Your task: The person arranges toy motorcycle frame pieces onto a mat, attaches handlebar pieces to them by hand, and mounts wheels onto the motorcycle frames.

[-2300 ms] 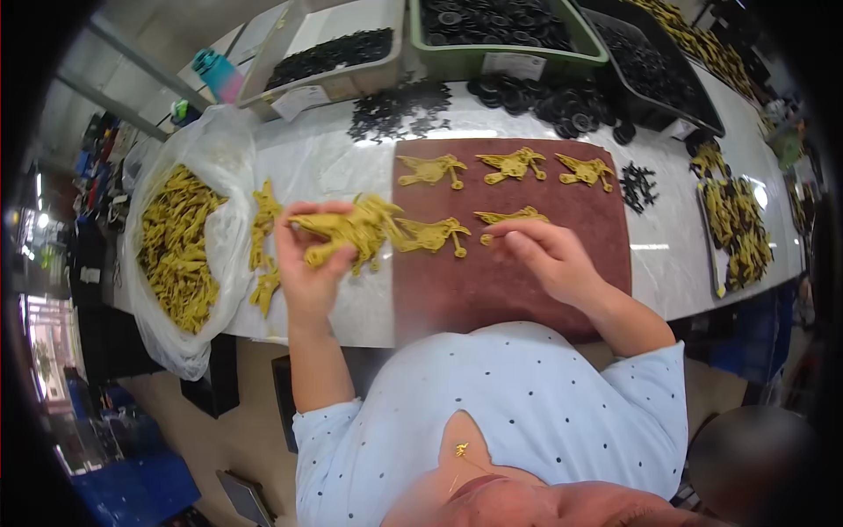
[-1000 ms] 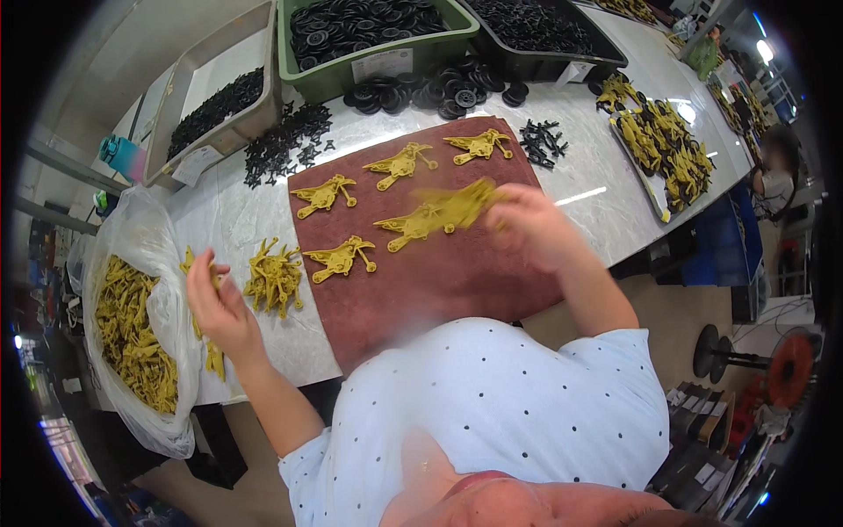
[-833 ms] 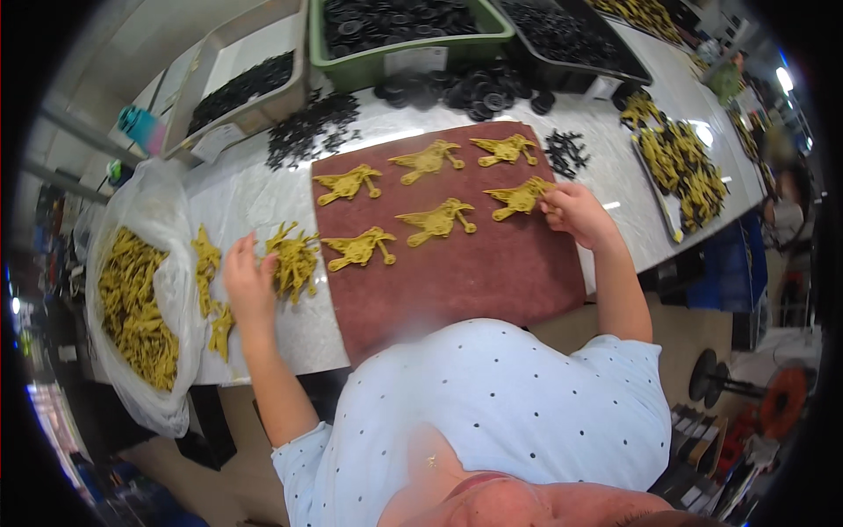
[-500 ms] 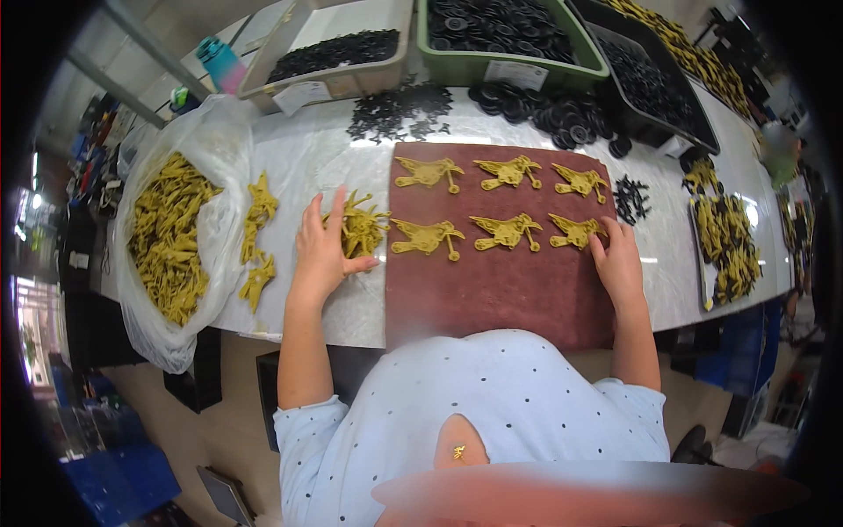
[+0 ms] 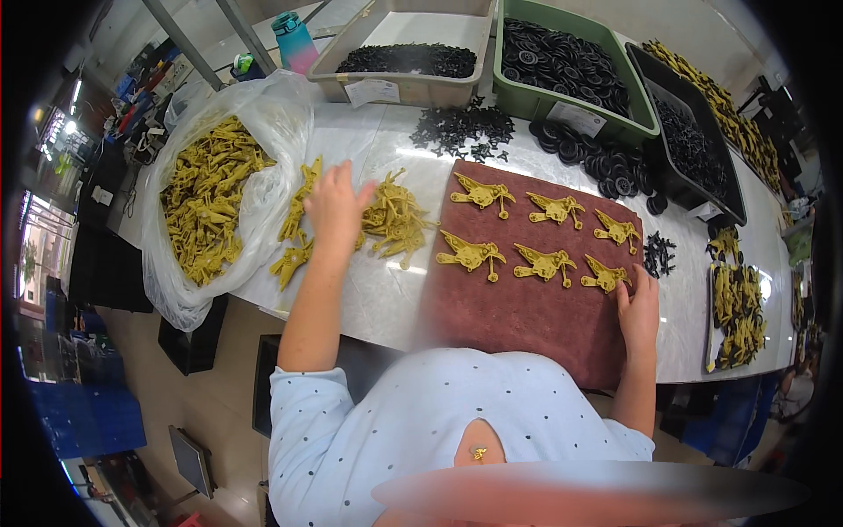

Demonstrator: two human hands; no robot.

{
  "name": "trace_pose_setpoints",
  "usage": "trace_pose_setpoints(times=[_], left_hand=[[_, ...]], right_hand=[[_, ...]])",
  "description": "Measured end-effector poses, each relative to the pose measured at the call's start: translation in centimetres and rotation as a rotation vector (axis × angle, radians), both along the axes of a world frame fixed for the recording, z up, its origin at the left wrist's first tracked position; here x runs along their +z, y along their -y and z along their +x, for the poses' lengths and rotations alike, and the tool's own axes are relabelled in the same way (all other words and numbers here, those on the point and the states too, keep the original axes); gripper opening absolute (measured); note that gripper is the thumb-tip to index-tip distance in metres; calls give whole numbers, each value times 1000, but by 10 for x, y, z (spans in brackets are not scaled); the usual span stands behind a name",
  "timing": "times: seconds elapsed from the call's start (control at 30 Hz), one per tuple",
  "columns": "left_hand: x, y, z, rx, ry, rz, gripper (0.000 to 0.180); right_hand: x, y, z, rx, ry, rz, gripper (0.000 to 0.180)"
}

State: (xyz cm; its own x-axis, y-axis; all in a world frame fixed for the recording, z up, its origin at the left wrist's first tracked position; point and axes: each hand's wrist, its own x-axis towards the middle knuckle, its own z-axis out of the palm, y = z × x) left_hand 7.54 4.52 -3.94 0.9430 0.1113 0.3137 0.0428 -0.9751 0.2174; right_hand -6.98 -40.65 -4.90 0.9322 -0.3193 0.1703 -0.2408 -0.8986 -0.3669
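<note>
My left hand (image 5: 335,209) is over the table with its fingers apart and nothing seen in them. It lies between a few loose yellow plastic parts (image 5: 294,261) and a small heap of the same parts (image 5: 397,215). On the dark red mat (image 5: 527,329) yellow parts lie in two rows of three, all turned alike. My right hand (image 5: 640,314) is at the mat's right edge, thumb and forefinger pinching the end of the near right yellow part (image 5: 604,274), which still lies on the mat.
A clear plastic bag (image 5: 294,110) full of yellow parts stands at left. Behind the mat are a beige bin (image 5: 399,90), a green bin (image 5: 575,114) and a black bin (image 5: 724,206) holding black pieces. Loose black wheels (image 5: 606,167) lie nearby. A tray of yellow-and-black pieces (image 5: 738,307) sits at right.
My left hand has moved left and away from the small heap of yellow parts. The whole view has shifted and turned. My right hand stays at the same yellow part.
</note>
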Motion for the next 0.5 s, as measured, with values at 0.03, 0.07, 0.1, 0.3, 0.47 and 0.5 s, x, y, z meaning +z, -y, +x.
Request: trace_pose_setpoints(times=[0.03, 0.07, 0.1, 0.3, 0.47, 0.5], left_hand=[[3, -10, 5, 37, 10, 138, 56], [6, -19, 9, 72, 19, 275, 48], [2, -29, 16, 73, 18, 273, 48], [-26, -60, 37, 137, -54, 501, 37], [5, -41, 22, 97, 123, 115, 40], [10, -39, 15, 95, 120, 118, 40]], right_hand=[[3, -2, 1, -7, 30, -14, 40], [7, -4, 2, -16, 59, -28, 40], [11, -7, 3, -15, 58, -30, 40], [28, -28, 0, 7, 122, 104, 36], [35, -53, 1, 171, 496, 118, 27], [47, -70, 0, 184, 522, 204, 23]])
